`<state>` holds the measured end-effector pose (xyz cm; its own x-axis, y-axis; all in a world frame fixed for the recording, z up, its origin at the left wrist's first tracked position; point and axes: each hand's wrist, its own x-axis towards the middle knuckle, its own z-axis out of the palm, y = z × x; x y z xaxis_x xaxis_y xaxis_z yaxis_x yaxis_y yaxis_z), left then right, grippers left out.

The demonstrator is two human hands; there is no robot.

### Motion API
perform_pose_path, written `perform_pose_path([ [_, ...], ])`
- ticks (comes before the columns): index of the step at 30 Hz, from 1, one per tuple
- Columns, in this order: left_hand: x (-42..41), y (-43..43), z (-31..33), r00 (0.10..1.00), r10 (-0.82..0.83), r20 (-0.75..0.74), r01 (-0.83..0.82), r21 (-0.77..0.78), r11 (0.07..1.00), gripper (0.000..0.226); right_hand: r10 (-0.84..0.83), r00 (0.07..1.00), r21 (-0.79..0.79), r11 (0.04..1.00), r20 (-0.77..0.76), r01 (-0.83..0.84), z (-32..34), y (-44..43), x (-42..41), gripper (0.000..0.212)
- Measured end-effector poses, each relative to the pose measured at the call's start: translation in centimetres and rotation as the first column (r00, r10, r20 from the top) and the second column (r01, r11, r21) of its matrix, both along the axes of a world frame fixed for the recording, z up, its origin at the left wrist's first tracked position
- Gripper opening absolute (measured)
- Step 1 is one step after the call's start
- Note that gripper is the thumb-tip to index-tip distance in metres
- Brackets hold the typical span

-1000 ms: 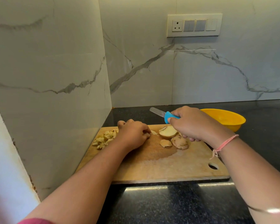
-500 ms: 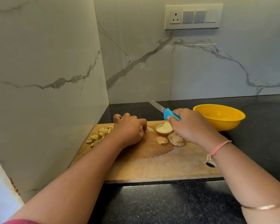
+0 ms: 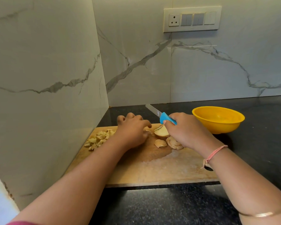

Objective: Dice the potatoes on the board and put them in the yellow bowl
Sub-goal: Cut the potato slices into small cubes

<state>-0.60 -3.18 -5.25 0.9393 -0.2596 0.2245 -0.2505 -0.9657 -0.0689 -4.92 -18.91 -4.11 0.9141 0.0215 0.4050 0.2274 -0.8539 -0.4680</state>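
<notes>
1. Table (image 3: 169, 207): dark speckled stone, glossy, prob. slick when wet. Cutting board (image 3: 152, 169) lies on it, near edge just back from the table's front edge, left edge close to the side wall (image 3: 39, 70).
2. Board is wood w/ a damp patch mid-board and a hang hole at its near right corner. Wet wood + starch means pieces may slide under the blade.
3. Right hand (image 3: 186, 130): fingers wrapped round the blue handle of the knife (image 3: 162, 116). The blade is lifted off the board and points to the far left.
4. Left hand (image 3: 131, 132): knuckles up near the board's far edge, fingers curled under. Can't tell if they pinch anything.
5. Potato half (image 3: 161, 133) sits cut face up betw. the hands, near the far edge. Two smaller pieces (image 3: 160, 143) lie just on its near side. Diced pile (image 3: 99, 138) is at the board's far left corner.
   - Handling, as judged: firm, light, cut faces slippery, round side rocks.
   - Best laid flat side down and held by the sides, fingertips tucked.
6. Yellow bowl (image 3: 217, 127): on the table off the board's far right corner, apart from it. No potato seen inside. Looks like light plastic and could skid when dice go in.
7. Back wall (image 3: 217, 70): veined marble tile w/ a switch plate (image 3: 192, 19) high up.
</notes>
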Motion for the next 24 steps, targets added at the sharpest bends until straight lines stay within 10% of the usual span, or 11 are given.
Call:
perform_pose_path([
  [24, -0.1, 1.3, 0.3, 0.973, 0.228, -0.025, -0.229, -0.118, 0.966, 0.029, 0.114, 0.918, 0.011, 0.993, -0.38, -0.118, 1.4, 0.8, -3.0, 0.044],
])
